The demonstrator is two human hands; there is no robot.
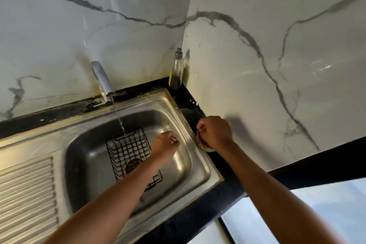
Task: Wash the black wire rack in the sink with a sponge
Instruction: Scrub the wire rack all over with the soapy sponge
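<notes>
Black wire rack [128,150] lies in our steel sink [200,156], over the drain, with a thin stream from the tap [102,83] falling onto its far end. Our left hand [165,143] hovers over the basin just right of the rack, fingers curled in, holding nothing we can make out. Our right hand [214,130] is clenched over a round green-and-red container [204,145] on the black counter [190,105] beside the sink rim. A bottle [176,71] stands in the corner.
</notes>
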